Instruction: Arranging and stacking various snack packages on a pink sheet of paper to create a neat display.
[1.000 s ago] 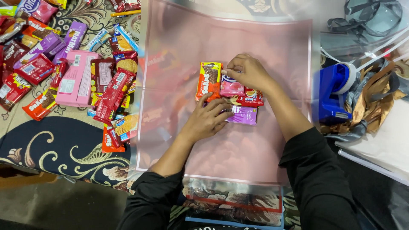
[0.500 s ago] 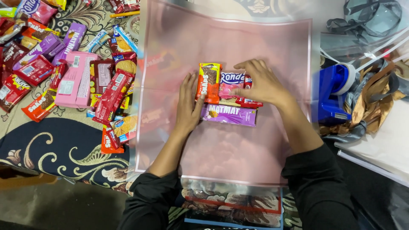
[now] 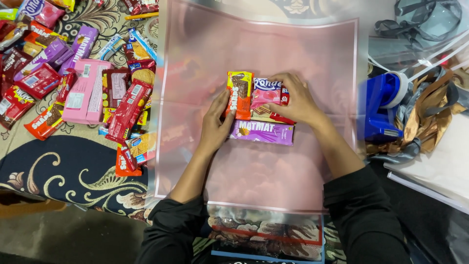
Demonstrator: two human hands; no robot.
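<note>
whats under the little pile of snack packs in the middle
A frosted pink sheet lies under the snack packs; the patterned cloth beneath it shows faintly. What sits right under the packs is covered.

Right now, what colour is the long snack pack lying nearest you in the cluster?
Purple, with a pink patch at one end: the long snack pack, head view.

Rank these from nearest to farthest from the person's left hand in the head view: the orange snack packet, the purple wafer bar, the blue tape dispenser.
From the left hand:
1. Orange snack packet: touching its fingers, just right of them.
2. Purple wafer bar: close by on the right, lower in the bundle.
3. Blue tape dispenser: far right, beyond the pink sheet.
</note>
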